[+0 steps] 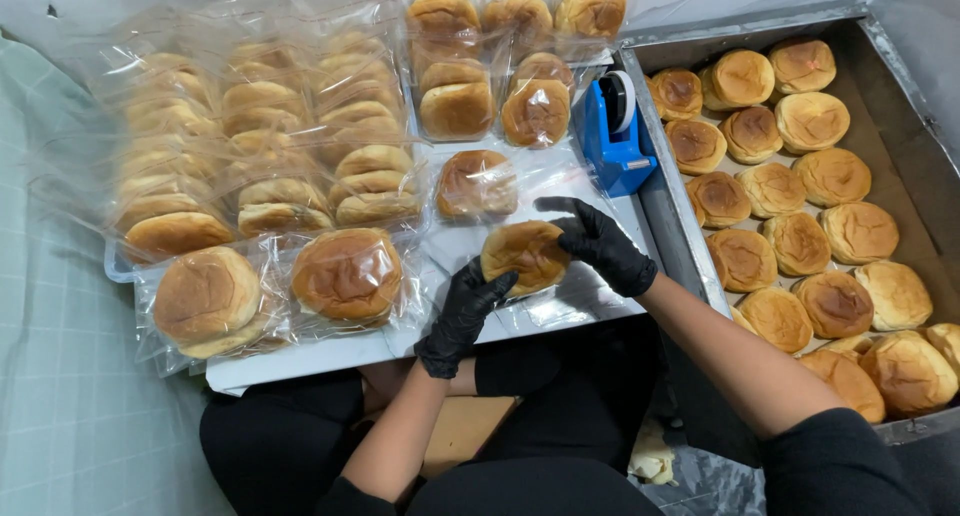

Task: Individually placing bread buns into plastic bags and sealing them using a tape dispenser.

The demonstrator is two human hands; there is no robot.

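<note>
A golden bun [522,253] is held between both of my black-gloved hands over a white board [330,351]. My left hand [462,314] grips its lower left edge. My right hand [598,242] covers its right side, fingers spread across the top. A thin clear plastic bag [560,301] lies flat under the bun. Just beyond it sits one bagged bun [476,184].
Several bagged buns [348,274] and stacks of them [260,136] cover the board's left and far side. A blue tape dispenser [612,136] stands by the metal tray [660,206], which holds several loose buns [800,241] on the right. My black-clad legs are below.
</note>
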